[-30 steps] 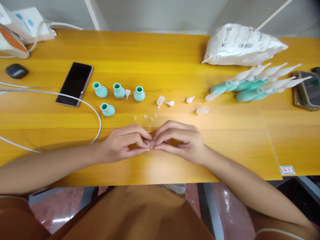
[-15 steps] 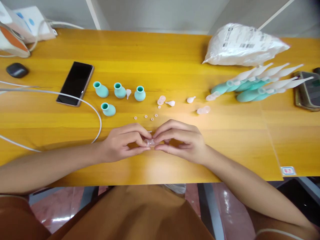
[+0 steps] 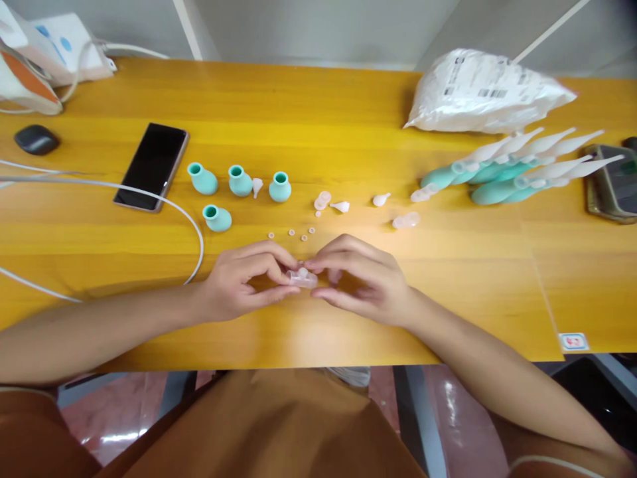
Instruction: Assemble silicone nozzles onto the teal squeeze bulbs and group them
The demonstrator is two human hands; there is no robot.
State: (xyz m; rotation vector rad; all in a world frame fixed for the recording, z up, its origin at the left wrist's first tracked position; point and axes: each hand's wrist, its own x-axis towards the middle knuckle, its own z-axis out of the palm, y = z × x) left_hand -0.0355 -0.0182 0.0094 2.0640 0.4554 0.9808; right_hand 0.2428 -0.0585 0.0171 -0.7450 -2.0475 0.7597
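My left hand [image 3: 239, 282] and my right hand [image 3: 361, 279] meet over the near middle of the yellow wooden table [image 3: 318, 332]. Both pinch a small clear plastic piece [image 3: 301, 277] between their fingertips. Just beyond the hands lie several tiny pale rings [image 3: 291, 234]. Farther back stand several teal rubber bulbs [image 3: 239, 181], and clear plastic tips and caps [image 3: 343, 204] lie scattered to their right.
A black phone [image 3: 152, 166] lies at the left with a white cable [image 3: 149, 199] curving past it. A dark mouse [image 3: 36, 139] sits far left. A white plastic bag [image 3: 485, 89], a heap of assembled teal-and-clear droppers [image 3: 517, 169] and another phone [image 3: 614, 182] occupy the right.
The clear piece has turned between my fingertips and now shows more plainly. My right fingers have spread a little. Nothing else on the table has moved.
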